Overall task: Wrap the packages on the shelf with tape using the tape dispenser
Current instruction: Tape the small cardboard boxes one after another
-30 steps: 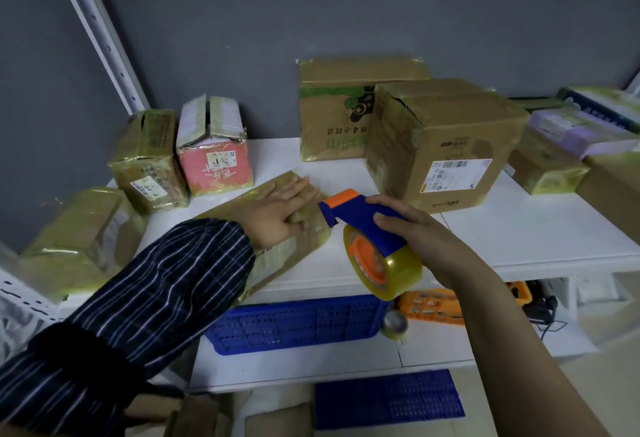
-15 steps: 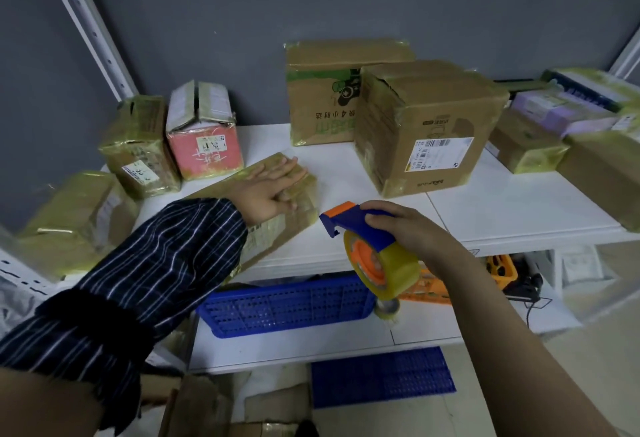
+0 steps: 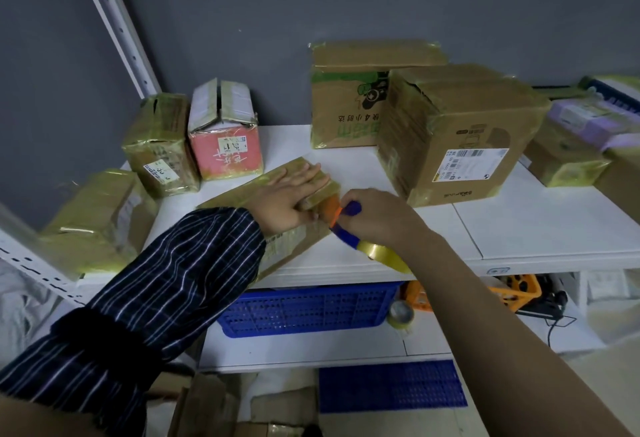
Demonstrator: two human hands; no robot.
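Observation:
A flat brown package, partly covered in shiny tape, lies at the front of the white shelf. My left hand presses flat on its top with straight fingers. My right hand grips the blue and orange tape dispenser. The dispenser's orange head touches the package's right end, just beside my left hand. The yellowish tape roll hangs below my right wrist.
Taped boxes stand around: two large ones behind, a pink one and a brown one to the left, more at both ends. On the lower shelf sit a blue crate, an orange basket and a spare tape roll.
My right hand has brought the dispenser left and up from off the shelf's front edge onto the package's right end. My left hand has stayed pressed on the package.

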